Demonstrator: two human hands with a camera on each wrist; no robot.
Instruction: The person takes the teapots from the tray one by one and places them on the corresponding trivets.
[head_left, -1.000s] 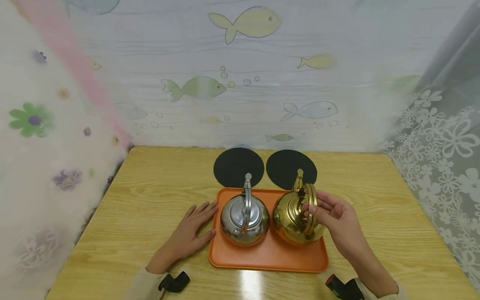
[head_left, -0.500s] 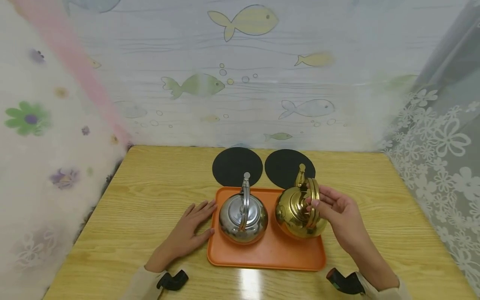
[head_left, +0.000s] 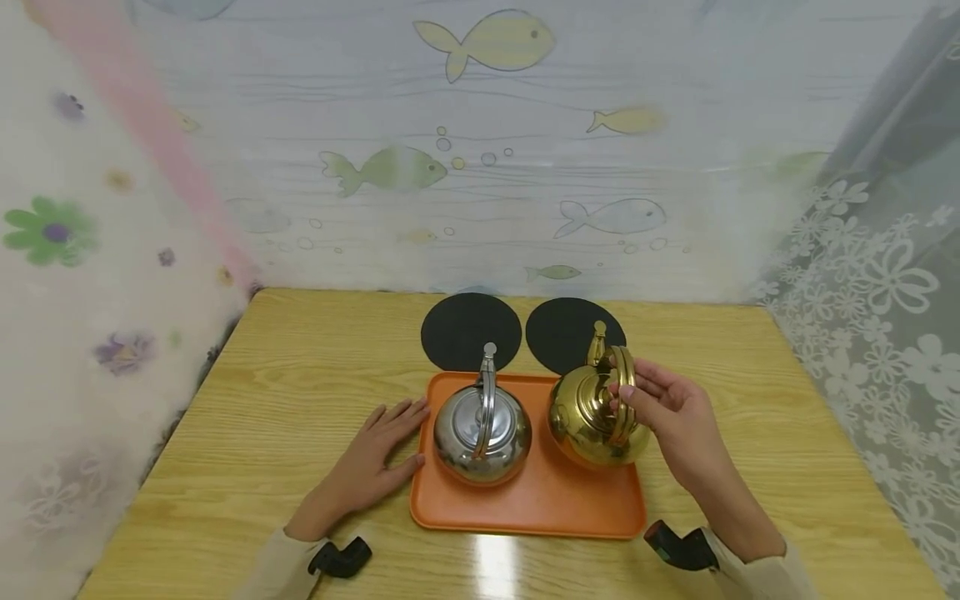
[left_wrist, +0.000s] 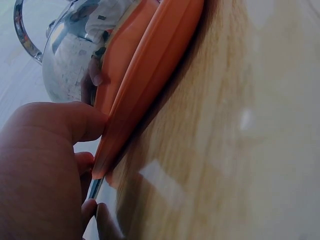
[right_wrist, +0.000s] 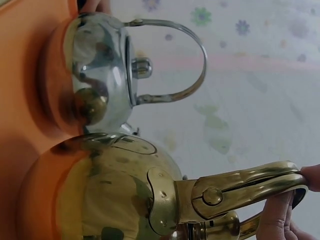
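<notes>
My right hand (head_left: 686, 425) grips the arched handle of a shiny gold kettle (head_left: 573, 429) over the right part of an orange tray (head_left: 525, 512). In the right wrist view the fingers curl round the handle of the gold kettle (right_wrist: 110, 195); I cannot tell how far its base is off the tray. A silver kettle (head_left: 465, 467) stands on the tray's left part, spout pointing away. With fingers extended, my left hand (head_left: 367, 462) touches the tray's left rim. The left wrist view has the thumb against the rim of the tray (left_wrist: 145, 75).
Two black round mats, a left mat (head_left: 471, 332) and a right mat (head_left: 566, 333), lie side by side behind the tray on the wooden table (head_left: 300, 358). A curtain (head_left: 495, 225) printed with fish hangs along the table's far edge.
The gold kettle has shifted slightly away from me and rightward relative to the tray, with my right hand on its handle. My left hand and the silver kettle keep their places.
</notes>
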